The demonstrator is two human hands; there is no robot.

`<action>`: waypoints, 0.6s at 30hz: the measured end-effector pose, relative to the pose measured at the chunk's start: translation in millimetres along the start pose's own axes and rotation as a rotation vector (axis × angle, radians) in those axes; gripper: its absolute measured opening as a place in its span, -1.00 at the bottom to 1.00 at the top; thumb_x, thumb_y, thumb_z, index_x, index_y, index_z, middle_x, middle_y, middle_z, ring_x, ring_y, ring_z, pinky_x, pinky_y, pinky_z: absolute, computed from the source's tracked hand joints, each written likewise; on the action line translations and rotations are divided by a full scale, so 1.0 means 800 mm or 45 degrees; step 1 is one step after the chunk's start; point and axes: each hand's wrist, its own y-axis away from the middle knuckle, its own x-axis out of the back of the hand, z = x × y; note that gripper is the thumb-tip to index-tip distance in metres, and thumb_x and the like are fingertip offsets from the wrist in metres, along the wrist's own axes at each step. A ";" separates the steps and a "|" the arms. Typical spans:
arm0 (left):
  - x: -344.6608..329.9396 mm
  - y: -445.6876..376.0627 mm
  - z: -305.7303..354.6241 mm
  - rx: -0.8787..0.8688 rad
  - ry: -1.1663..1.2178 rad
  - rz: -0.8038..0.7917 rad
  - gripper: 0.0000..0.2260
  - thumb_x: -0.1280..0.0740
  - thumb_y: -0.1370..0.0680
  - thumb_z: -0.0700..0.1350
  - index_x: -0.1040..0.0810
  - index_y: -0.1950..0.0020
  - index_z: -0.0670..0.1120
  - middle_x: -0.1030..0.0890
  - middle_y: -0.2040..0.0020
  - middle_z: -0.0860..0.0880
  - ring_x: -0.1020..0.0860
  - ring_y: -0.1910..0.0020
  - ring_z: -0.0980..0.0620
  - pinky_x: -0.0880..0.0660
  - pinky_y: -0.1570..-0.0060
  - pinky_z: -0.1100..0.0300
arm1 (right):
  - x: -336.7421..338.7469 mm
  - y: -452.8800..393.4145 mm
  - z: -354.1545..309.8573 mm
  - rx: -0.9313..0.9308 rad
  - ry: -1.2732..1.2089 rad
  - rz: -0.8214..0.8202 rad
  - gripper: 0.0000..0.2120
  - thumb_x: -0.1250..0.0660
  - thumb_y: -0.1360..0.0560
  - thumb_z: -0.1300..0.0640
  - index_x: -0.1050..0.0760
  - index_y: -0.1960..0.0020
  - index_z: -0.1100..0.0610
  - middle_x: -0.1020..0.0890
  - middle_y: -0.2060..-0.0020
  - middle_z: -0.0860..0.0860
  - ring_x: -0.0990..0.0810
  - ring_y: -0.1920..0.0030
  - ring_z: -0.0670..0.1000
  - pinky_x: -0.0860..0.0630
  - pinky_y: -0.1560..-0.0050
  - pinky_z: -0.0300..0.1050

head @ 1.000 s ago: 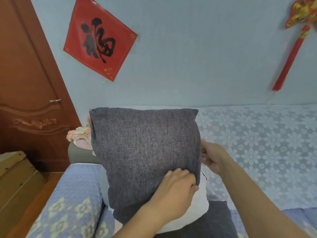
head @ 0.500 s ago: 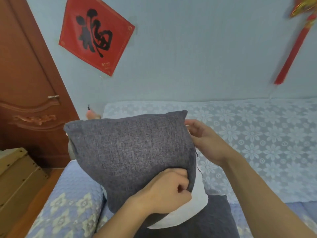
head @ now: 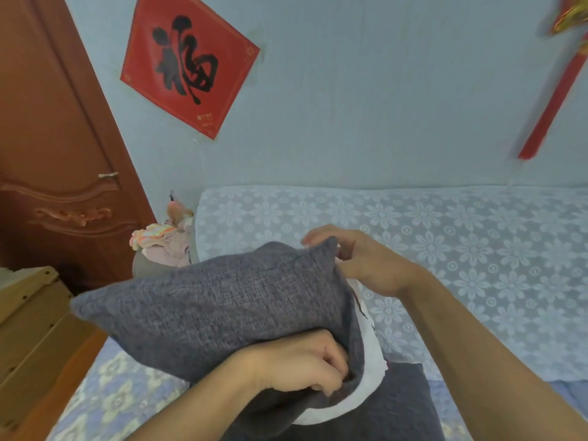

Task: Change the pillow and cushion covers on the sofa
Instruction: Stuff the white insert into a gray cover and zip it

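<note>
A dark grey cushion cover (head: 222, 313) is stretched over a white pillow insert (head: 366, 377), which bulges out of the cover's open right end. The cushion lies tilted, its far corner pointing left. My left hand (head: 305, 367) is closed on the cover's open edge at the lower right. My right hand (head: 366, 262) pinches the cover's upper right corner. Underneath, at the bottom, lies a second dark grey cushion (head: 397, 409) on the sofa seat.
The sofa back (head: 445, 249) wears a pale blue floral lace throw. A quilted blue floral seat cover (head: 105, 393) is at lower left. Folded pastel clothes (head: 162, 243) rest on the sofa arm. A wooden crate (head: 28, 313) and a brown door (head: 47, 154) stand at left.
The cushion has tipped from upright to nearly lying, its top swinging down and left. My right hand rose to the cover's upper corner; more sofa back shows.
</note>
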 end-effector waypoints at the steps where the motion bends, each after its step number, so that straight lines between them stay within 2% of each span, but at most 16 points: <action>1: 0.005 0.006 0.004 -0.029 0.044 -0.026 -0.78 -0.25 -0.29 -0.30 -0.26 0.50 -0.13 -0.20 0.42 -0.18 -0.15 0.40 0.00 -0.10 0.36 0.03 | -0.001 0.002 -0.001 0.019 -0.077 -0.007 -0.68 -0.43 -0.50 0.34 -0.60 -0.16 0.00 -0.57 -0.30 -0.11 -0.58 -0.24 0.18 -0.52 -0.26 0.10; 2: 0.009 0.011 0.006 -0.058 0.087 -0.055 -0.80 -0.25 -0.27 -0.30 -0.28 0.49 -0.13 -0.20 0.41 -0.19 -0.16 0.40 0.01 -0.10 0.35 0.09 | -0.002 0.002 -0.002 0.035 -0.150 -0.025 -0.64 -0.40 -0.53 0.34 -0.55 -0.25 0.03 -0.54 -0.35 -0.10 -0.56 -0.29 0.21 -0.52 -0.30 0.14; 4: 0.014 0.019 0.011 -0.085 0.165 -0.091 -0.85 -0.25 -0.23 -0.28 -0.29 0.48 -0.19 -0.19 0.40 -0.20 -0.15 0.37 0.00 -0.09 0.32 0.12 | -0.009 0.000 -0.008 0.023 -0.201 -0.022 -0.58 -0.34 -0.58 0.31 -0.46 -0.39 0.03 -0.58 -0.32 -0.05 -0.57 -0.31 0.09 -0.54 -0.28 0.02; 6: 0.018 0.025 0.010 -0.090 0.227 -0.059 -0.87 -0.26 -0.23 -0.24 -0.30 0.45 -0.16 -0.22 0.41 -0.16 -0.17 0.38 0.00 -0.12 0.33 0.14 | -0.017 -0.003 -0.014 -0.011 -0.188 0.049 -0.63 -0.30 -0.61 0.27 -0.49 -0.38 0.01 -0.64 -0.25 -0.06 -0.60 -0.27 -0.04 -0.56 -0.17 -0.15; 8: 0.014 0.030 0.009 -0.086 0.344 0.102 -0.90 -0.27 -0.31 -0.24 -0.38 0.39 -0.13 -0.34 0.44 -0.04 -0.30 0.42 0.06 -0.25 0.33 0.20 | -0.022 -0.004 -0.014 -0.006 -0.119 0.116 -0.72 -0.26 -0.65 0.22 -0.57 -0.31 0.04 -0.68 -0.16 -0.03 -0.64 -0.17 -0.03 -0.54 -0.08 -0.16; 10: -0.001 0.028 -0.001 -0.051 0.304 0.475 -0.80 -0.31 -0.50 -0.18 -0.39 0.31 -0.10 -0.41 0.44 0.04 -0.40 0.43 0.08 -0.36 0.32 0.15 | -0.028 -0.006 -0.010 -0.036 0.006 0.163 -0.75 -0.23 -0.67 0.13 -0.61 -0.27 0.00 -0.70 -0.08 -0.02 -0.65 -0.06 0.02 -0.52 0.00 -0.08; 12: -0.026 0.027 -0.016 -0.041 -0.260 1.118 -0.75 -0.34 -0.57 0.02 -0.36 0.22 -0.02 -0.42 0.40 0.06 -0.39 0.42 0.13 -0.38 0.32 0.17 | -0.037 -0.011 -0.004 -0.034 0.042 0.282 -0.77 -0.24 -0.67 0.12 -0.63 -0.22 0.02 -0.71 -0.05 -0.03 -0.68 -0.07 0.04 -0.59 -0.04 -0.02; 14: -0.041 0.034 -0.025 -0.194 -0.766 1.675 -0.84 -0.39 -0.52 0.04 -0.42 0.08 0.06 -0.47 0.18 0.09 -0.47 0.22 0.10 -0.43 0.20 0.21 | -0.046 -0.014 0.002 0.014 -0.032 0.482 -0.79 -0.26 -0.65 0.18 -0.66 -0.16 0.10 -0.72 -0.03 0.00 -0.68 -0.07 0.01 -0.58 -0.06 -0.09; 15: -0.035 0.039 -0.025 -0.223 -0.902 1.834 -0.76 -0.44 -0.48 0.01 -0.47 -0.08 0.03 -0.50 0.00 -0.01 -0.51 0.03 0.00 -0.47 0.03 0.12 | -0.051 -0.013 0.001 0.037 -0.100 0.574 -0.80 -0.27 -0.64 0.21 -0.66 -0.13 0.11 -0.72 -0.01 0.00 -0.69 -0.04 0.00 -0.58 -0.02 -0.11; 16: -0.020 0.045 -0.021 -0.173 -0.967 1.900 -0.56 -0.50 -0.44 0.00 -0.45 -0.25 0.01 -0.47 -0.19 -0.13 -0.46 -0.19 -0.13 -0.45 -0.18 -0.04 | -0.053 -0.010 0.001 0.052 -0.149 0.628 -0.81 -0.28 -0.63 0.24 -0.67 -0.09 0.12 -0.73 0.03 0.01 -0.70 0.01 0.01 -0.58 0.02 -0.12; 17: 0.000 0.056 -0.018 -0.024 -1.018 1.857 -0.35 -0.55 -0.39 0.04 -0.37 -0.41 0.02 -0.38 -0.36 -0.19 -0.35 -0.38 -0.22 -0.32 -0.36 -0.17 | -0.056 -0.005 0.000 0.064 -0.166 0.626 -0.81 -0.27 -0.63 0.25 -0.66 -0.06 0.12 -0.72 0.07 0.02 -0.70 0.06 0.03 -0.58 0.09 -0.12; 18: 0.024 0.071 -0.010 0.155 -1.090 1.693 -0.15 -0.57 -0.34 0.14 -0.25 -0.53 0.06 -0.28 -0.49 -0.17 -0.19 -0.52 -0.22 -0.14 -0.49 -0.20 | -0.057 0.000 0.000 0.078 -0.139 0.576 -0.82 -0.27 -0.63 0.26 -0.65 -0.04 0.12 -0.71 0.11 0.06 -0.68 0.13 0.08 -0.57 0.18 -0.09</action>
